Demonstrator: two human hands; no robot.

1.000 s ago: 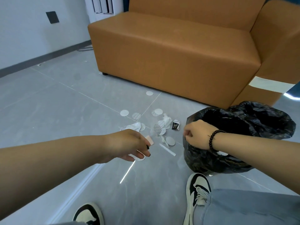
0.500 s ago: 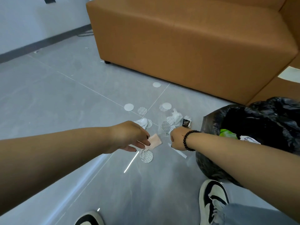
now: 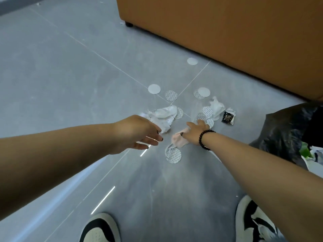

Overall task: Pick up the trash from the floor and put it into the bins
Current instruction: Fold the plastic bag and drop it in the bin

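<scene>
Trash (image 3: 206, 112) lies scattered on the grey floor (image 3: 70, 84) between the orange sofa (image 3: 227, 32) and the black bin bag (image 3: 286, 135): round white discs, crumpled wrappers and a small black packet (image 3: 227, 117) whose print is too small to read. Left hand (image 3: 138, 133) hovers with fingers loosely spread, holding nothing, just beside a crumpled clear wrapper (image 3: 162, 117). Right hand (image 3: 195, 131), with a bead bracelet (image 3: 204, 138) at the wrist, reaches flat over the discs, thumb on a pale pink paper (image 3: 178, 141).

Trash (image 3: 176, 155) lies on the floor (image 3: 70, 75) before the sofa (image 3: 227, 32), bin bag (image 3: 286, 133) rightward.
</scene>
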